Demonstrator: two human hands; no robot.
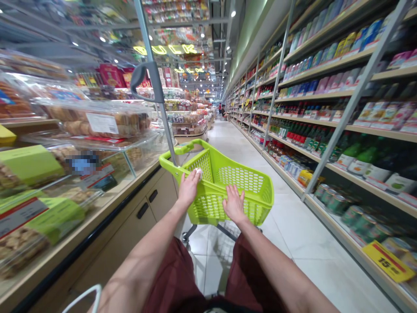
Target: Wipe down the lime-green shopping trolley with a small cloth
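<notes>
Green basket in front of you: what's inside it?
Only green mesh walls show inside the green basket. The left hand and right hand cover the near rim, so anything just below them cannot be seen.

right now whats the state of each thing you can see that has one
left hand, on the basket rim, fingers over a small white item
right hand, spread on the basket's near rim
lime-green shopping basket, upright on wheels, handle raised
pastry display case, covered with clear plastic
shelf of cans, stocked
</notes>
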